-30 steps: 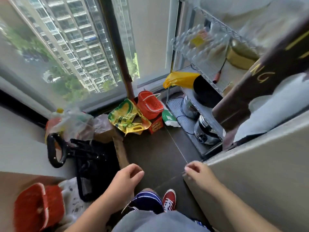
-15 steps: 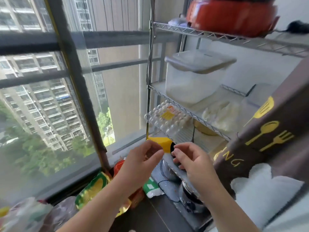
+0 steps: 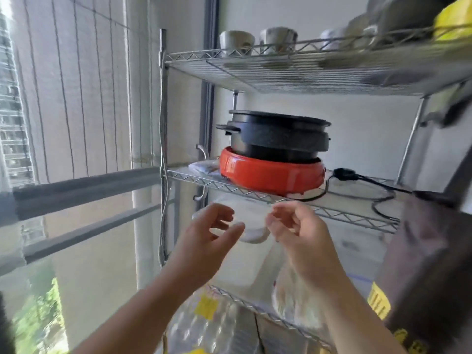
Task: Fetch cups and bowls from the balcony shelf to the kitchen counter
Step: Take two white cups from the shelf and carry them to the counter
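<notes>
Left hand [image 3: 209, 233] raised at 7 o'clock, fingers loosely curled, nothing grasped. Right hand [image 3: 298, 233] raised at 5 o'clock, fingers spread and curled, nothing grasped. Both held just in front of wire shelf [image 3: 255, 195], apart from each other. Clear plastic box [image 3: 245, 261] seen behind hands on lower tier. Black pot [image 3: 275, 134] stacked on red cooker base [image 3: 270, 172] at 12 o'clock, middle tier. 2 cups [image 3: 236, 42] set on top tier at 12 o'clock, untouched; more dishes at 1 o'clock blurred.

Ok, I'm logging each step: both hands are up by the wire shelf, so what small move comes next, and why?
Probably raise both hands to the top shelf: the left hand and right hand are empty below the red cooker, while the cups stand higher.
</notes>
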{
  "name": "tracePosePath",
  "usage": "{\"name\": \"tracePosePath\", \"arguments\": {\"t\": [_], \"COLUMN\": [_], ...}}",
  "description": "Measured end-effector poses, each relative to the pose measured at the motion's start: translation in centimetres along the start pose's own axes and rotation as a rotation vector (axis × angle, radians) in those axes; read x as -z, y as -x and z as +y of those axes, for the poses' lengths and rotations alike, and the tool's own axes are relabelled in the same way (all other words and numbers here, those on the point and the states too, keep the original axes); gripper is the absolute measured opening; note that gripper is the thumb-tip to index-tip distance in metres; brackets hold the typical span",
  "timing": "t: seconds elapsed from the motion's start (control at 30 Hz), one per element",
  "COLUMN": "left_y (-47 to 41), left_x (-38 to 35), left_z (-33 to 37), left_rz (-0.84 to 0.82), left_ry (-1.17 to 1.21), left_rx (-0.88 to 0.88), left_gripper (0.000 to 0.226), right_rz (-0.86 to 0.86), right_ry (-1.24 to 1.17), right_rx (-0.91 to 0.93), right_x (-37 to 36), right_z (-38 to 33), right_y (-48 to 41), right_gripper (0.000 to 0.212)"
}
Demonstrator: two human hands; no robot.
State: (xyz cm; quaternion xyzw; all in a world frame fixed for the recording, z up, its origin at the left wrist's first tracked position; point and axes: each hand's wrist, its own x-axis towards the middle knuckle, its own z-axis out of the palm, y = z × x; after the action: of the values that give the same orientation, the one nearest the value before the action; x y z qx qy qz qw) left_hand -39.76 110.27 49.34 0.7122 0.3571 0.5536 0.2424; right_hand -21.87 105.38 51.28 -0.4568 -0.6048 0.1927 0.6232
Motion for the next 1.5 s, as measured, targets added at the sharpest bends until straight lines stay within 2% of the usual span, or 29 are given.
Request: {"name": "tracePosePath", "arguments": {"t": [0.13, 0.3, 0.43, 0.7, 0.8, 0.97, 1.03, 1.1, 1.13, 1.27, 1.37, 1.43, 1.5], "left_y": [-5.8, -12.3, -18.1, -30.0, -34.0, -38.3, -39.2, -39.7, -39.9, -40.4, -40.7, -40.7, -40.5], "left_x": [0.3, 1.6, 3.4, 6.9, 6.8, 6.0, 5.6, 5.2, 5.1, 5.0, 4.8, 4.6, 4.6], "left_z": [1.3, 4.3, 7.0, 13.0, 14.3, 14.9, 14.7, 14.6, 14.6, 14.4, 14.2, 14.3, 14.4], "left_rz": [0.031, 0.102, 0.148, 0.271, 0.320, 0.256, 0.216, 0.179, 0.163, 0.127, 0.067, 0.065, 0.082], "left_ry": [-0.013, -0.083, -0.167, -0.464, -0.571, -0.670, -0.714, -0.711, -0.695, -0.613, -0.519, -0.440, -0.393], "left_rx": [-0.094, -0.221, -0.265, -0.468, -0.446, -0.208, -0.145, -0.079, -0.055, -0.001, 0.042, 0.042, 0.049], "left_gripper": [0.031, 0.035, 0.058, 0.056, 0.064, 0.086, 0.088, 0.092, 0.093, 0.094, 0.088, 0.074, 0.073], "right_rz": [0.052, 0.071, 0.118, 0.185, 0.200, 0.200, 0.127, -0.037, -0.109, -0.201, -0.192, -0.199, -0.198], "right_ry": [0.114, 0.221, 0.301, 0.526, 0.600, 0.798, 0.832, 0.904, 0.920, 1.043, 0.868, 0.886, 0.861], "right_rx": [0.118, 0.252, 0.381, 0.490, 0.380, 0.116, 0.019, -0.076, -0.137, -0.176, -0.158, -0.159, -0.186], "right_x": [0.6, 0.4, 0.1, 0.4, 0.5, -0.2, -0.4, -0.5, -0.7, -0.6, -0.6, -0.9, -1.1], "right_z": [-2.4, -6.3, -10.9, -19.3, -20.6, -20.7, -21.0, -21.5, -21.7, -21.1, -20.4, -20.3, -20.4], "right_y": [-4.7, -10.2, -15.2, -25.8, -29.6, -33.4, -33.8, -33.9, -33.9, -34.3, -34.5, -34.4, -33.9], "right_gripper": [0.023, 0.032, 0.039, 0.064, 0.072, 0.089, 0.077, 0.034, 0.025, 0.031, 0.031, 0.038, 0.040]}}
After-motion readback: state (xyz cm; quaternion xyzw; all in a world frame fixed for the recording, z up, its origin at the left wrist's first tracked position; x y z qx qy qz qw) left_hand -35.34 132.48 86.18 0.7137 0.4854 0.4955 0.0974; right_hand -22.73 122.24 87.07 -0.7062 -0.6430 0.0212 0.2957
